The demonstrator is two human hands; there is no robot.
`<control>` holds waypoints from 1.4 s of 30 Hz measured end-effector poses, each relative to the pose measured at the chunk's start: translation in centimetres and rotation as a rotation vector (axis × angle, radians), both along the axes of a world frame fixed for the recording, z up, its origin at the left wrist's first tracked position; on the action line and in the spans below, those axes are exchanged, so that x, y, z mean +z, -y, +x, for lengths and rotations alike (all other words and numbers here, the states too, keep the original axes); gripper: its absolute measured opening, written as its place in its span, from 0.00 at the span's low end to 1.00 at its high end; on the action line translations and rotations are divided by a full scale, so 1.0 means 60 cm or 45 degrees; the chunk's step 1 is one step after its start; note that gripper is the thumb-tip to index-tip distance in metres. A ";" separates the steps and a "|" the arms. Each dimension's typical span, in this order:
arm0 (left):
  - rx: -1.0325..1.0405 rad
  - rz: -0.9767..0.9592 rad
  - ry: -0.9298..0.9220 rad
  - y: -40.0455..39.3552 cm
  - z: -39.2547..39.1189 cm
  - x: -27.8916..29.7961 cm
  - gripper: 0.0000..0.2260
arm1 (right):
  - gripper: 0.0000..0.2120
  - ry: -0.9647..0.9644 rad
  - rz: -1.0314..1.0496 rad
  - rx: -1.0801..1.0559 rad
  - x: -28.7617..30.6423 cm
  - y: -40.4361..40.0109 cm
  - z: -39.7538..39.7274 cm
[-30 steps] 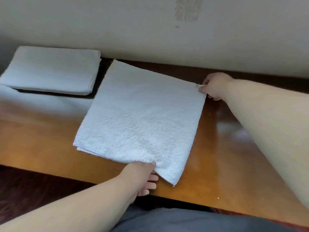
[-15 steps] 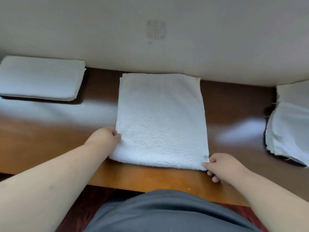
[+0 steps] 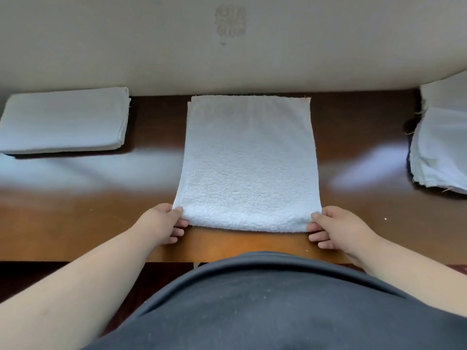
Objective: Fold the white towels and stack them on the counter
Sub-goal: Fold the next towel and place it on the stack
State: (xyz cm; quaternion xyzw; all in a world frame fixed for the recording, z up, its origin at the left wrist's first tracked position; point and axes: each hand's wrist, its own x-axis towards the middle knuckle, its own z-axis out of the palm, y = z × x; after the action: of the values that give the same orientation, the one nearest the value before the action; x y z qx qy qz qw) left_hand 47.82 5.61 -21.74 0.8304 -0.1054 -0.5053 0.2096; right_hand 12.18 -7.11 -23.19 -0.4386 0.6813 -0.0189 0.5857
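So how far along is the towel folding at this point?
Done: a folded stack sits at the counter's left. In hand: a towel lies flat in the middle, the left hand and right hand pinching its near corners, apparently ready for a fold. Left: an unfolded pile waits at the right.

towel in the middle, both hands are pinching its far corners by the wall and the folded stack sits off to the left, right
Not quite. In the head view the left hand and right hand pinch the towel at its near corners, by the counter's front edge, not at the wall. The folded stack does sit to the left.
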 end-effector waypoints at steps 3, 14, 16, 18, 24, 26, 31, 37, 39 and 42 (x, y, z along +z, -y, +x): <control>0.113 -0.126 -0.076 -0.016 0.008 -0.011 0.08 | 0.09 -0.003 -0.086 -0.124 -0.002 -0.022 -0.008; 0.138 -0.220 -0.198 -0.024 0.022 -0.024 0.09 | 0.17 0.001 -0.145 -0.289 -0.021 -0.055 -0.019; -0.010 -0.169 -0.105 -0.029 0.021 -0.023 0.09 | 0.14 -0.062 -0.144 -0.207 -0.022 -0.057 -0.022; -0.257 -0.111 0.053 -0.032 0.024 -0.021 0.08 | 0.09 -0.096 -0.140 -0.100 -0.018 -0.053 -0.023; -0.765 0.038 0.261 -0.025 0.027 0.001 0.07 | 0.07 -0.408 -0.251 0.317 0.012 -0.035 -0.020; -0.872 0.147 0.279 -0.006 0.032 0.013 0.07 | 0.11 -0.482 -0.278 0.407 0.019 -0.008 -0.013; -0.821 0.266 0.207 0.110 0.064 0.031 0.18 | 0.22 -0.277 -0.214 0.089 0.019 0.117 0.037; -0.464 -0.019 0.345 0.189 0.074 -0.017 0.19 | 0.31 -0.348 -0.420 0.010 -0.010 0.231 0.102; -0.372 -0.086 0.327 0.183 0.074 -0.019 0.12 | 0.23 -0.387 -0.434 0.067 -0.011 0.249 0.110; -0.195 -0.082 0.161 0.168 0.073 -0.017 0.14 | 0.13 -0.420 -0.413 0.190 -0.013 0.260 0.114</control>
State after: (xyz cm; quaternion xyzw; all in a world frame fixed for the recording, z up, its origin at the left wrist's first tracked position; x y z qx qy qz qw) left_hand 52.20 -4.44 -22.74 0.8431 -0.1977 -0.4627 0.1898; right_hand 19.01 -22.71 -23.94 -0.5733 0.7214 -0.0128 0.3882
